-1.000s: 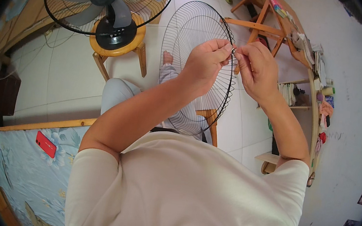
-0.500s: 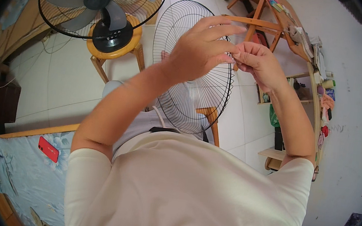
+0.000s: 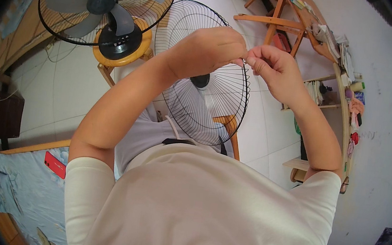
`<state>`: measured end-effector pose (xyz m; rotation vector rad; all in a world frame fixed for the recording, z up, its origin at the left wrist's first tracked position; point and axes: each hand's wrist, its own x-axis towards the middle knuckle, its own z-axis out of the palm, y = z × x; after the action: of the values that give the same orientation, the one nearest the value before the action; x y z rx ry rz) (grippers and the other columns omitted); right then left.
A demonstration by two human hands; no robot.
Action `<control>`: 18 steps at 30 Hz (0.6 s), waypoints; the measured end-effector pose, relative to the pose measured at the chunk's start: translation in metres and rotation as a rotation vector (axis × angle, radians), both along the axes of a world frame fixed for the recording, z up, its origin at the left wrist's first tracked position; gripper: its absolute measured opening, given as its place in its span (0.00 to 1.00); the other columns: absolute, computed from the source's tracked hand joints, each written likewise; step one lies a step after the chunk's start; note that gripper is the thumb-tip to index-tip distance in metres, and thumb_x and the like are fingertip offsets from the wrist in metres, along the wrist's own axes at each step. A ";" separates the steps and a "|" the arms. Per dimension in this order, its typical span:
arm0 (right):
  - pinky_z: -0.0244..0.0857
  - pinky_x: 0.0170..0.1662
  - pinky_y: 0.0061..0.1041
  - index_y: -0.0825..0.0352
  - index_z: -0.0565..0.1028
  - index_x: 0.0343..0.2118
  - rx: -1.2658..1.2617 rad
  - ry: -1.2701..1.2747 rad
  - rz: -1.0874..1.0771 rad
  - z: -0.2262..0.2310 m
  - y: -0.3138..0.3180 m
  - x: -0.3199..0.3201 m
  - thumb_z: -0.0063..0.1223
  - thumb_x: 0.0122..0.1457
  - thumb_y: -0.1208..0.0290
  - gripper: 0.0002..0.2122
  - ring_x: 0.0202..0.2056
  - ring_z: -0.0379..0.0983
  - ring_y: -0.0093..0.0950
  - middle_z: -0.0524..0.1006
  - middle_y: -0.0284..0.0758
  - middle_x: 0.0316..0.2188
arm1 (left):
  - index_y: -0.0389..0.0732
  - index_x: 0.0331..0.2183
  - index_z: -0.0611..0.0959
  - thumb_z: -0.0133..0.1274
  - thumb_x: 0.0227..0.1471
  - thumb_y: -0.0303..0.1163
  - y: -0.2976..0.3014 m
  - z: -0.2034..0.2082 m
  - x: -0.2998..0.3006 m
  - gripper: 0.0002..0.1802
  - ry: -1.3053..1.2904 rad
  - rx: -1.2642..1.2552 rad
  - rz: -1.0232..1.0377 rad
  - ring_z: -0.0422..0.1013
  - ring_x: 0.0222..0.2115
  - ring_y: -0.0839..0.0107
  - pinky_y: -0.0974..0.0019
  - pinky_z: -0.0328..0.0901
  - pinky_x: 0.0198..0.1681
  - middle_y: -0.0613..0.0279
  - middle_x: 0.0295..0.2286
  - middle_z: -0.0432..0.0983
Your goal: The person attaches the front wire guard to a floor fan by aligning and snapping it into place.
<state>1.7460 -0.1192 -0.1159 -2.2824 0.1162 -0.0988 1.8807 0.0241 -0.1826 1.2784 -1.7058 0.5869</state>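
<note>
A round wire fan guard with a black rim stands on edge in front of my body, its dark centre disc showing. At its upper right edge, my left hand is closed, its back toward me and most fingers hidden. Facing it, my right hand pinches with thumb and forefinger. A small shiny piece shows between the two hands' fingertips; its kind is too small to tell. Beyond to the left is a fan with grey blades bare at the front and a dark base.
A yellow wooden stool carries the fan. Wooden shelves with odds and ends line the right wall, near a wooden folding frame. At left lie a red phone on a blue floral bed sheet and a brown box.
My left hand has turned over and its spread fingers have curled in. My right hand stays pinched, slightly lower left. The guard's dark centre disc has come into view.
</note>
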 end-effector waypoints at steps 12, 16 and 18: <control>0.60 0.28 0.33 0.70 0.69 0.25 -0.543 -0.252 0.155 0.004 0.008 -0.001 0.47 0.54 0.73 0.06 0.26 0.66 0.39 0.70 0.41 0.22 | 0.38 0.30 0.77 0.58 0.42 0.31 0.003 -0.003 -0.007 0.11 0.052 -0.017 -0.009 0.71 0.34 0.60 0.65 0.67 0.37 0.58 0.32 0.74; 0.57 0.23 0.25 0.67 0.69 0.22 -0.082 0.213 -0.058 0.006 0.003 0.005 0.48 0.53 0.71 0.07 0.23 0.67 0.27 0.71 0.33 0.20 | 0.37 0.30 0.76 0.59 0.41 0.29 0.002 -0.009 -0.010 0.12 0.079 0.008 -0.021 0.70 0.35 0.59 0.64 0.67 0.38 0.57 0.33 0.73; 0.55 0.22 0.21 0.65 0.70 0.23 0.219 0.467 -0.138 0.013 -0.003 0.010 0.49 0.53 0.70 0.06 0.23 0.66 0.20 0.71 0.29 0.20 | 0.37 0.30 0.76 0.59 0.40 0.28 0.001 -0.011 -0.011 0.12 0.080 -0.001 -0.020 0.70 0.35 0.58 0.64 0.67 0.39 0.57 0.33 0.73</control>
<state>1.7555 -0.1222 -0.1031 -2.0384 0.5027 0.3617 1.8694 0.0254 -0.1934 1.2659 -1.6504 0.5179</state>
